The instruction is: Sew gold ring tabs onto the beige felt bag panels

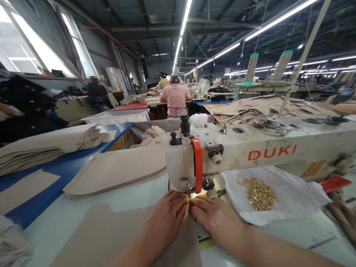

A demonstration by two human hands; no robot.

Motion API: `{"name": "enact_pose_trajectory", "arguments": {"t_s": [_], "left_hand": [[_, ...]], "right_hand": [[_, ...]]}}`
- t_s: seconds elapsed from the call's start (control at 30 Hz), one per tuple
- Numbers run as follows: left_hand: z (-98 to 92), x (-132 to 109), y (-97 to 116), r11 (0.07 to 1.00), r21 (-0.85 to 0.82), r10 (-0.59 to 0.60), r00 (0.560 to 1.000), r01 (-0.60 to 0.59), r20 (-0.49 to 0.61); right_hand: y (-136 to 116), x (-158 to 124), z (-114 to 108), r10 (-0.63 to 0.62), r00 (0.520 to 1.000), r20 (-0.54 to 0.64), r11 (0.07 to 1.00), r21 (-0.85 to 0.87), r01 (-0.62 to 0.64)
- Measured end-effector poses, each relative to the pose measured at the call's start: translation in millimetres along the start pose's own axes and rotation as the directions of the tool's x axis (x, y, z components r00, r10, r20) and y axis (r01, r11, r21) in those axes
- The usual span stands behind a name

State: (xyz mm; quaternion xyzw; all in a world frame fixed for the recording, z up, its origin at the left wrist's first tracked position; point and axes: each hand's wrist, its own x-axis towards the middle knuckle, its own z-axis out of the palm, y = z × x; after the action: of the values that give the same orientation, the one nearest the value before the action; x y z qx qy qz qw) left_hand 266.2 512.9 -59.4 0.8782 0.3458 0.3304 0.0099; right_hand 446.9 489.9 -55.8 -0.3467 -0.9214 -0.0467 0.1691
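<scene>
Under the head of a white sewing machine (236, 148), both my hands meet at the lit needle area. My left hand (169, 212) has its fingers bent and pressed together on a beige fabric piece (111, 237), just left of the presser foot. From the other side, my right hand (215, 217) pinches at the same piece's edge, fingertips close to my left ones. The fabric lies flat across the table toward me and reaches under my left forearm. My fingertips partly hide the needle and whatever small part sits there. A red guard (198, 165) hangs just above them.
Gold metal rings (260, 194) lie heaped on a white sheet (292, 196) right of my right hand. Stacked beige panels (119, 168) rest left of the machine, and more (50, 144) lie on a blue table (66, 163). Thread cones (251, 68) stand behind. Several people sit farther off.
</scene>
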Motion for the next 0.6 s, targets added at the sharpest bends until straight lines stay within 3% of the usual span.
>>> {"name": "enact_pose_trajectory", "arguments": {"t_s": [0.17,0.3,0.6], "left_hand": [[0.3,-1,1,1.000,0.007,-0.024,0.999,0.023,0.034],[-1.1,-2,2,0.999,0.020,-0.030,0.997,0.029,0.066],[-6.9,-16,5,0.981,0.185,0.025,0.980,-0.062,0.196]], "right_hand": [[-2,-6,3,-0.007,0.999,-0.050,1.000,-0.025,0.006],[-3,-13,4,-0.077,0.993,-0.084,0.996,0.030,0.080],[-7,-11,-4,-0.159,0.987,0.008,0.986,0.045,0.159]]}}
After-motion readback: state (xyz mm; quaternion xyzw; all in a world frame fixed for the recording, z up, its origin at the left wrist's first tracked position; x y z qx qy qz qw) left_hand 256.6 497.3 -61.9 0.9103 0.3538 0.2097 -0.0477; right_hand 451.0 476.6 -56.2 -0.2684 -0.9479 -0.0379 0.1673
